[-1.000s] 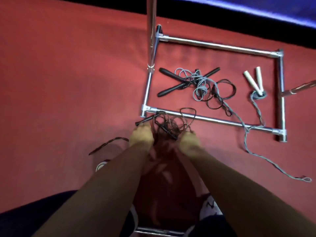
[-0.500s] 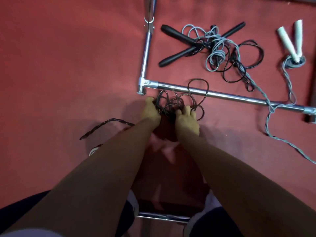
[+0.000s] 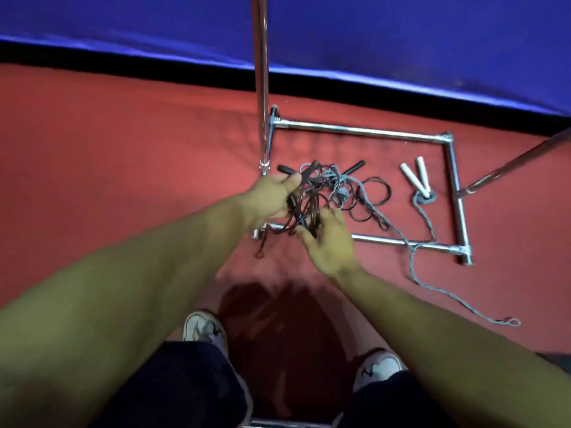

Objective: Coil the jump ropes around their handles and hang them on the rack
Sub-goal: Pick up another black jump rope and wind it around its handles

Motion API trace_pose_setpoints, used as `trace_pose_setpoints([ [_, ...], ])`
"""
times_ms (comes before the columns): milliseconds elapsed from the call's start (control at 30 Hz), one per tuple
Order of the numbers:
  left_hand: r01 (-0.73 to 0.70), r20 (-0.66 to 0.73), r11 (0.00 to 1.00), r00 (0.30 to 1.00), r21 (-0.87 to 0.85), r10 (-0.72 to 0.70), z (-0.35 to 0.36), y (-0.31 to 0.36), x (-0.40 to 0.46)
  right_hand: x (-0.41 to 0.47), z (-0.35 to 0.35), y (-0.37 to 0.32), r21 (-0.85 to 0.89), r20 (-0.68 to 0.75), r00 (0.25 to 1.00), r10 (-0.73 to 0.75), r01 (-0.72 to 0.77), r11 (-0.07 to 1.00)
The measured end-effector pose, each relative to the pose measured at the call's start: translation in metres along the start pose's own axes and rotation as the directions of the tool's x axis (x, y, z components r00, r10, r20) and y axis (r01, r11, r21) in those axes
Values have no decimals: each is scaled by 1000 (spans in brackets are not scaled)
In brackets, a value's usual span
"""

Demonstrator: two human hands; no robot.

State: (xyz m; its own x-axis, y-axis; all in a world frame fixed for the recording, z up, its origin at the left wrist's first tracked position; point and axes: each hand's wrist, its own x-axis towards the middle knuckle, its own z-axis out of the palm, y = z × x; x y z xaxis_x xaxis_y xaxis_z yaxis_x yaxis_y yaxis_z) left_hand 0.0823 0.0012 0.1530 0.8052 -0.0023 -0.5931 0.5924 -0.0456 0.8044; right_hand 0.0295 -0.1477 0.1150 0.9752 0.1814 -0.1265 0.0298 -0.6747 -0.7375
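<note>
A tangled dark jump rope (image 3: 309,202) with black handles hangs in the air between my hands. My left hand (image 3: 273,194) grips its loops from the left, thumb over the cord. My right hand (image 3: 329,242) holds the lower part of the bundle, fingers curled on the handles. A loose end (image 3: 259,251) dangles below. On the red floor inside the chrome rack base (image 3: 398,240) lie a second black-handled rope (image 3: 370,199) mixed with grey cord, and a white-handled grey rope (image 3: 417,177) whose cord trails out to the right.
The rack's upright chrome pole (image 3: 262,88) rises just behind my left hand. A slanted bar (image 3: 513,162) enters from the right. A blue mat (image 3: 340,35) borders the far side of the floor. My shoes (image 3: 204,329) stand below.
Both hands have lifted the dark tangled rope off the floor from in front of the rack base. The view has tilted up, showing the blue mat.
</note>
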Motion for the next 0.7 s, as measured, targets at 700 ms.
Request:
trace_pose_setpoints([
  [700,-442,-173,871,895,-215,411,49,106,-197,-88,-166,-154,305,-183,982,-53,108,946],
])
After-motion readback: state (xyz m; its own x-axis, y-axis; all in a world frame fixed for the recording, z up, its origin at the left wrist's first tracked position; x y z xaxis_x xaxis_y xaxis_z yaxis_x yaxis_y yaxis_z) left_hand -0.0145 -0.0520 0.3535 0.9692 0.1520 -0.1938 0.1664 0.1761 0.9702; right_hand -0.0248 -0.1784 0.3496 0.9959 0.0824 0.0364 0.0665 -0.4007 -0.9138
